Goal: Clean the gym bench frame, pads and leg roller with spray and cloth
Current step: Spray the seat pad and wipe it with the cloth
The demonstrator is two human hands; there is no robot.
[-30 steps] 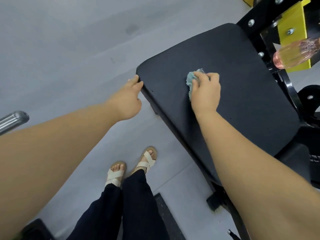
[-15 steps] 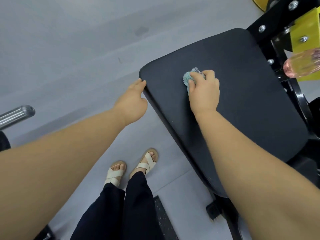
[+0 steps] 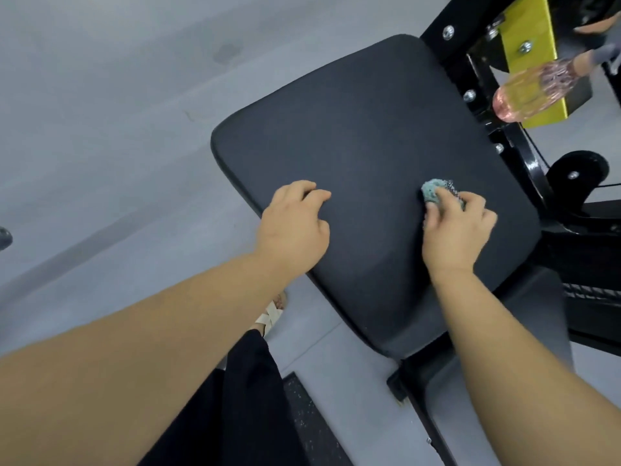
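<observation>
As R hand, fingers curled, presses crumpled teal cloth to black padded bench seat, L hand, fingers bent, seemingly braces; pad-wipe step, far end next.

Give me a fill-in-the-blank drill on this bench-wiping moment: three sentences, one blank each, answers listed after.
1. The right hand grips the cloth on the ____ pad.
2. The left hand rests on the same pad and holds ____.
3. The pinkish bottle shows in front of a bolted ____ plate.

Missing words: black; nothing; yellow.
</observation>
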